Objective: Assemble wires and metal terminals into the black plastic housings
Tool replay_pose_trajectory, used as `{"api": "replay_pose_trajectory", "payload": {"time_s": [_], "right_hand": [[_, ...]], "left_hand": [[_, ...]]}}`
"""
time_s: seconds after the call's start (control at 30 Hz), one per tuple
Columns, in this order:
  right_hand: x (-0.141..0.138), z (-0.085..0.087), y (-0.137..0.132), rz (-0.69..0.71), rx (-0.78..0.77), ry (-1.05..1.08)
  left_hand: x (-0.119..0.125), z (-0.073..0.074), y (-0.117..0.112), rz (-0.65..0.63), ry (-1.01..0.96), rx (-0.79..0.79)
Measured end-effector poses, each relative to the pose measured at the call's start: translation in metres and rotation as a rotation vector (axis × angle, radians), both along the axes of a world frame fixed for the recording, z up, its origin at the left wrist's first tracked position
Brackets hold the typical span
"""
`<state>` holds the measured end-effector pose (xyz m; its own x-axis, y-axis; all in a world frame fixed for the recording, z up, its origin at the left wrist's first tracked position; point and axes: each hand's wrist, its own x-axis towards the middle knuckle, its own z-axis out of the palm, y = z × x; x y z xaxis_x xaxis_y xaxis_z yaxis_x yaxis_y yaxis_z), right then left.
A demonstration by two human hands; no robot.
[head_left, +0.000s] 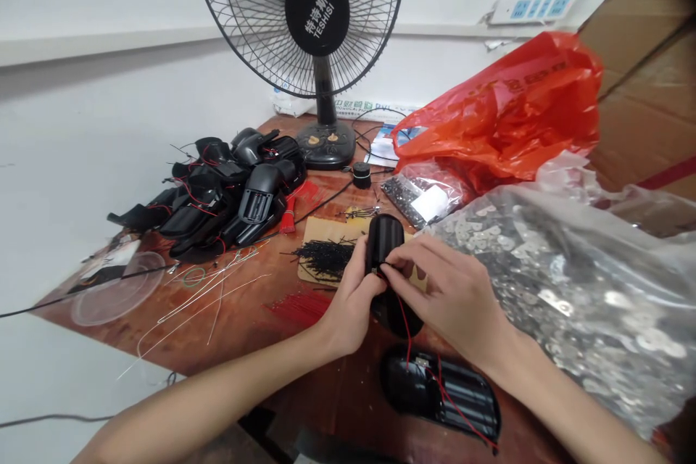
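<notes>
My left hand (353,297) grips a black plastic housing (385,232) by its side, thumb along the near part, and holds it tilted up above the table. My right hand (443,283) pinches thumb and forefinger together against the middle of this housing; the small thing between the fingertips is hidden. From there a red wire (404,315) hangs down. Below my hands a second black housing (462,399) lies open side up, with red wires and a small metal part inside. Left of my hands, a bundle of short black wires (326,255) rests on cardboard.
Black housings (255,192) are heaped at the left, near a clear plastic lid (117,290) and loose thin wires. Red wires (299,308) lie beside my left forearm. A fan (326,145) stands behind; a red bag (505,116) and a clear bag of metal pieces (587,290) fill the right.
</notes>
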<state>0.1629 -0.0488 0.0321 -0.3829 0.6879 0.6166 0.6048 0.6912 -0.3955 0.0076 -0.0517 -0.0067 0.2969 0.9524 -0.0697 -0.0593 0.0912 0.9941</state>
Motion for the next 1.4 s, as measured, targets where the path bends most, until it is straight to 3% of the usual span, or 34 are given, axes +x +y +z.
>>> {"api": "replay_pose_trajectory", "payload": {"time_s": [0.67, 0.83, 1.07, 1.27, 1.4], "right_hand": [[-0.007, 0.009, -0.012, -0.051, -0.120, 0.137], [0.000, 0.019, -0.010, -0.024, -0.324, 0.225], [0.006, 0.031, -0.009, 0.116, -0.637, 0.433], [0.011, 0.028, 0.002, -0.081, -0.496, 0.344], [0.014, 0.019, 0.013, 0.134, -0.711, 0.450]], "left_hand": [[-0.004, -0.001, -0.007, 0.006, 0.198, 0.259], [-0.005, -0.001, -0.005, 0.021, 0.096, 0.224], [-0.008, -0.003, -0.005, 0.007, -0.011, 0.191], [-0.010, -0.007, -0.009, -0.007, -0.068, 0.158], [-0.010, -0.005, -0.011, -0.051, -0.124, 0.074]]}}
